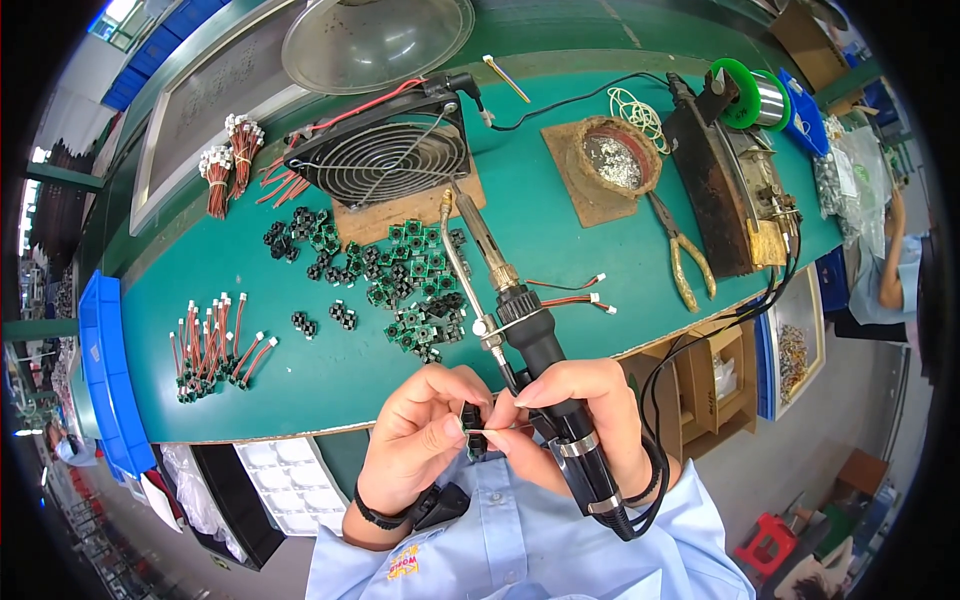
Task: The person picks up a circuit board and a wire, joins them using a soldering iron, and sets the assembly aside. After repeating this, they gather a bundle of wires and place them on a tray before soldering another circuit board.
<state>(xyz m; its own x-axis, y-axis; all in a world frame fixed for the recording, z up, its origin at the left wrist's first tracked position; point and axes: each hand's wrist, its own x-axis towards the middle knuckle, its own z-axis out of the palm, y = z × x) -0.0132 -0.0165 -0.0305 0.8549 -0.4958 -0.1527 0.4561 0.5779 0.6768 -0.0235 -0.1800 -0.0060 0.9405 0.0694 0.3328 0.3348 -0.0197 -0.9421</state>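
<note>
Below the near edge of the green surface [560, 210], a small black component [472, 418] is pinched between the fingertips of the left hand [420, 425] and the right hand [575, 410]. A black-handled soldering iron [520, 330] is also gripped in the right hand, its tip directed away toward a small fan [385, 150]. Small green and black boards [400, 275] are scattered on the surface beside the iron, and red-wired connectors [215, 340] are laid out at the left.

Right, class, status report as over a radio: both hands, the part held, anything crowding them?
Left hand pinching small black part. Right hand gripping soldering iron, fingertips on the part's wire. Green boards pile lies beyond, apart.
</note>
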